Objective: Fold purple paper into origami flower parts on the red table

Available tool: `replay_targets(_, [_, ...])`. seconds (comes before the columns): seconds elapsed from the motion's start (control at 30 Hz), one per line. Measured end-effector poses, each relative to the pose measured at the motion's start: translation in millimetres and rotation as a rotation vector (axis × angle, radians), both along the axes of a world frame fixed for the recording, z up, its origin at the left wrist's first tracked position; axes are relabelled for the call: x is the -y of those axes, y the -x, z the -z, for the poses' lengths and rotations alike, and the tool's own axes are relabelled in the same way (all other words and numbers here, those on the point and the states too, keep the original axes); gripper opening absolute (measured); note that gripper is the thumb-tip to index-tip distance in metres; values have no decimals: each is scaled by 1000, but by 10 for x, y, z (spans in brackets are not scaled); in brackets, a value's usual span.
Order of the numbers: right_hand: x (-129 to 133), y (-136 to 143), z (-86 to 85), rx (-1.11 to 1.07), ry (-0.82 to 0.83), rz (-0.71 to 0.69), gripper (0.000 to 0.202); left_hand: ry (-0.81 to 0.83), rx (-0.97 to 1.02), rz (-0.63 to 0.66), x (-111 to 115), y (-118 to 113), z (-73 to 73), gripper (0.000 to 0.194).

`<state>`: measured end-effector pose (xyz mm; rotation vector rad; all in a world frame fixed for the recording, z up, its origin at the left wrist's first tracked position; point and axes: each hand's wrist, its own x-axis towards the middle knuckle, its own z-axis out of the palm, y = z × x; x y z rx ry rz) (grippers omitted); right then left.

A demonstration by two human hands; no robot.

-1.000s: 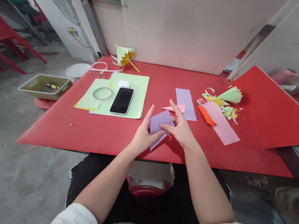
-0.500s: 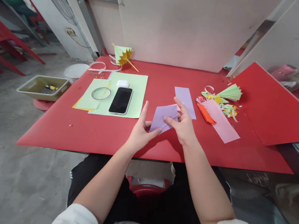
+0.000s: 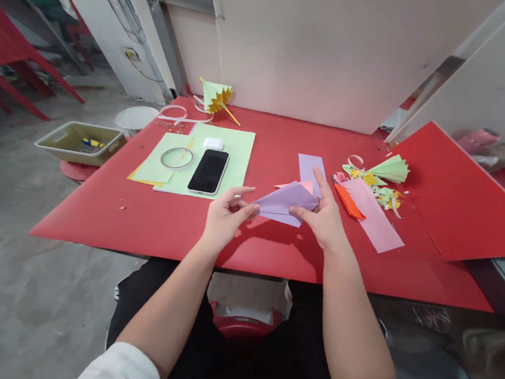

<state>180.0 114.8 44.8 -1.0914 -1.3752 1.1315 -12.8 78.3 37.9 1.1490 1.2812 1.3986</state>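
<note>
Between my two hands, above the front half of the red table [image 3: 150, 227], is a folded sheet of purple paper [image 3: 283, 201]. My left hand [image 3: 227, 214] pinches its left tip between thumb and fingers. At the right end, my right hand [image 3: 325, 217] grips it with the thumb in front and the index finger pointing up. A bit of pink paper [image 3: 306, 186] shows behind the purple folds; whether it is joined to them I cannot tell. Just beyond lies a flat purple strip [image 3: 309, 166].
Left on the table, a phone [image 3: 208, 171], a white case [image 3: 213, 144] and a tape roll [image 3: 177, 158] rest on green paper [image 3: 242, 153]. An orange cutter [image 3: 348, 200] touches pink paper [image 3: 378, 225] by paper scraps [image 3: 386, 196]. A red board [image 3: 466, 198] leans at right.
The purple paper has gone from a compact folded shape to a wider, spread one. My hands have moved farther apart, the left going leftward. The view has shifted slightly.
</note>
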Motion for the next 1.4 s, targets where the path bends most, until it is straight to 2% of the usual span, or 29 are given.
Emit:
replay_targets(0.1, [36,-30,-54,40,64,-46,90,-27,11,-26,-17,33,-16,34])
replay_targets(0.17, [51,-64,-86,102,68,-54,83,-20,-12,-13,-19,45,-20,34])
replay_targets(0.27, [49,-147,-111,245,94,-92,73,64,-90,118,-11,53,-10,35])
replay_targets(0.37, [34,-220,-95,325,169,-164,76,140,-165,262,-12,77,13,35])
replay_targets(0.47, [19,-246,-29,351,218,-251,74,150,-277,349,-41,143,37,35])
replay_targets(0.53, [10,-253,37,387,238,-304,68,106,-435,311,-51,175,56,33])
replay_targets(0.63, [7,-278,154,457,249,-342,58,-101,-777,51,19,106,114,29])
replay_targets(0.67, [12,-289,193,478,240,-340,54,-190,-904,11,75,48,145,30])
replay_targets(0.77, [64,-321,294,534,193,-342,45,-392,-1172,238,305,-156,272,28])
replay_targets(0.83, [125,-339,332,563,165,-350,41,-414,-1270,283,457,-246,363,30])
replay_targets(0.97, [246,-366,346,711,14,-253,39,-458,-1352,318,612,-257,482,38])
replay_targets(1.07, [281,-362,354,855,-162,-198,35,-447,-1384,345,630,-238,493,45])
replay_targets(1.17, [283,-330,379,941,-286,-225,33,-426,-1422,372,639,-259,470,53])
replay_targets(1.4, [308,-247,423,1024,-351,-220,35,-357,-1478,332,699,-346,460,56])
